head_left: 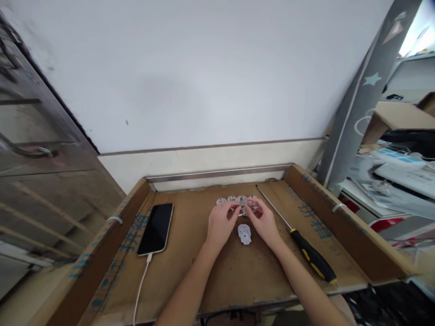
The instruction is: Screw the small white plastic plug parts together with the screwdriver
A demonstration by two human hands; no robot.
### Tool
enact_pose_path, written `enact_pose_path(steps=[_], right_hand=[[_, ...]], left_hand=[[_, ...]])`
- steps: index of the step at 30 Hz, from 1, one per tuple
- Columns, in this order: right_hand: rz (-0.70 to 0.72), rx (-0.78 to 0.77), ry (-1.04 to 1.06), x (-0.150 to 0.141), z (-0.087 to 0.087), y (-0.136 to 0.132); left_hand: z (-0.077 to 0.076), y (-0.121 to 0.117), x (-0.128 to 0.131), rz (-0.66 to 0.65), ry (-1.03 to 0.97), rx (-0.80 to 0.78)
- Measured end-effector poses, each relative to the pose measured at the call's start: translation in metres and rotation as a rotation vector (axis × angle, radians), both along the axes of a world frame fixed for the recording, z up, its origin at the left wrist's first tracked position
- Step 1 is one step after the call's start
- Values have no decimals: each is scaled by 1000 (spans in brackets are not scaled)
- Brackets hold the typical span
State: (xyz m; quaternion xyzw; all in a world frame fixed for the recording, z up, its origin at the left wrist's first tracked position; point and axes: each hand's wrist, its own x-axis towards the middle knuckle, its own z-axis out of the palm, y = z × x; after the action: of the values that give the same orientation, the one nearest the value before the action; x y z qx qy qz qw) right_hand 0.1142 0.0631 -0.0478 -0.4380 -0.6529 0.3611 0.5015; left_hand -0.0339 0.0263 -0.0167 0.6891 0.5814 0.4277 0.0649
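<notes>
Where both hands meet, small part too small to orient

A dark phone on its white cable lies left; a screwdriver lies right.

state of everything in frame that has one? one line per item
Black smartphone: screen dark, face up, white cable plugged in.
Long screwdriver with black-and-yellow handle: lying flat, untouched.
Row of small white round plastic parts: lined up at the back of the cardboard tray.
Single white plastic part: lying loose between the hands.
Left hand: fingers pinched on a small part.
Right hand: fingers pinched on the same part.
</notes>
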Motion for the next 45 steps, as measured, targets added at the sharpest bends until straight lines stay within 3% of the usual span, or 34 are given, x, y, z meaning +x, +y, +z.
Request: enact_pose_path(steps=[10, 20, 37, 41, 45], right_hand=[[95, 15, -21, -1, 0, -4], [79, -9, 3, -1, 1, -2], [244, -264, 262, -6, -3, -2], [149, -338, 365, -1, -1, 4], [10, -377, 493, 7, 2, 8]], left_hand=[[0, 0, 2, 37, 70, 48], [-1, 1, 1, 83, 73, 54], [-1, 0, 2, 4, 89, 78], [2, -1, -1, 9, 13, 108], [-1, 1, -3, -21, 168, -1]])
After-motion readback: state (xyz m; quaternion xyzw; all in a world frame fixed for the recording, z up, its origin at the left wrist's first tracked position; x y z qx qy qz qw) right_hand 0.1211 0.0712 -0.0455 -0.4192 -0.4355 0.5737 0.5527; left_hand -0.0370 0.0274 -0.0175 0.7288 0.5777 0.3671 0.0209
